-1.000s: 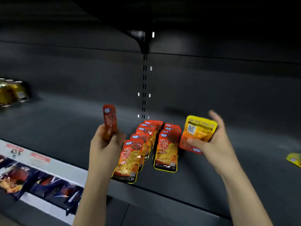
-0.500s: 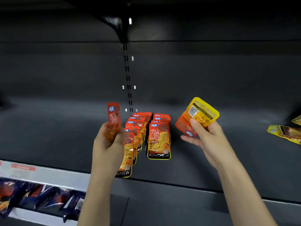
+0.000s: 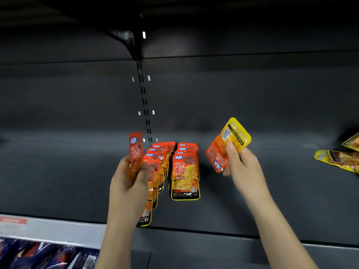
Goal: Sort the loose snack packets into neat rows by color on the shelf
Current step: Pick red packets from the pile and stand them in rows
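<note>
Where orange packets (image 3: 185,175) lie, dark shelf (image 3: 58,181).

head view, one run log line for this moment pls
left hand: holds orange packet | right hand: holds packets | shelf: two orange rows

I see two rows of orange packets (image 3: 185,175) lying flat on the dark shelf (image 3: 58,181), overlapped front to back, side by side. One orange packet (image 3: 135,152) held upright, edge-on, over the left row. Another packet (image 3: 228,144), yellow back w/ barcode showing, tilted, right of rows. Loose yellow packets (image 3: 338,158) far right.
</note>
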Tool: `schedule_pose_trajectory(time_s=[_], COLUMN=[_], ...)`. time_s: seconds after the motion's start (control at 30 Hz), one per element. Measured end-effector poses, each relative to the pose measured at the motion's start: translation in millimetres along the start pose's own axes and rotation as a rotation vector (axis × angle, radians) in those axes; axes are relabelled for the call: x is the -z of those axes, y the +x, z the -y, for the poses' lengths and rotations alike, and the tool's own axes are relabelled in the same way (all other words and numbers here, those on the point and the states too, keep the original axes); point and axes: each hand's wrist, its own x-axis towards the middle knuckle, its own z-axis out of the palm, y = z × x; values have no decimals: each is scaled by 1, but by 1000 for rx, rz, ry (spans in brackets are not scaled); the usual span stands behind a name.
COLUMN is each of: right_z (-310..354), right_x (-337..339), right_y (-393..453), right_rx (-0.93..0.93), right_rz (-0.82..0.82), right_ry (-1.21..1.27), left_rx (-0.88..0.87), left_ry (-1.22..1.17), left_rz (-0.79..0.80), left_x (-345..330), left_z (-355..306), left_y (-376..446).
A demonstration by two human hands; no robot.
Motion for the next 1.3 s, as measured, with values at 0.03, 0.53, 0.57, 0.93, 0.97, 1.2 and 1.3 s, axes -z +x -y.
schedule_pose_trajectory(time_s=[0.03, 0.53, 0.57, 0.93, 0.97, 1.2, 1.3], right_z=[-1, 1, -1, 4, 5, 1, -1], right_x=[0, 4, 4, -24, -26, -34, -38], right_y=[1, -2, -2, -11, -12, -14, -15], right_rx=[-4, 13, -8, -34, -24, 43, 100], right_rz=[24, 72, 78, 460, 480, 562, 555], right_ry=[26, 186, 188, -114, -164, -439, -503], left_rx=[-2, -32, -27, 59, 57, 85, 120], left_ry=[-4, -3, -6, -73, -77, -126, -145], left_rz=[5, 44, 42, 102, 108, 141, 175], left_x=[-2, -5, -4, 6, 7, 16, 15], left_z=[-1, 1, 1, -5, -5, -5, -7], left_y=[0, 9, 10, 4, 4, 10, 10])
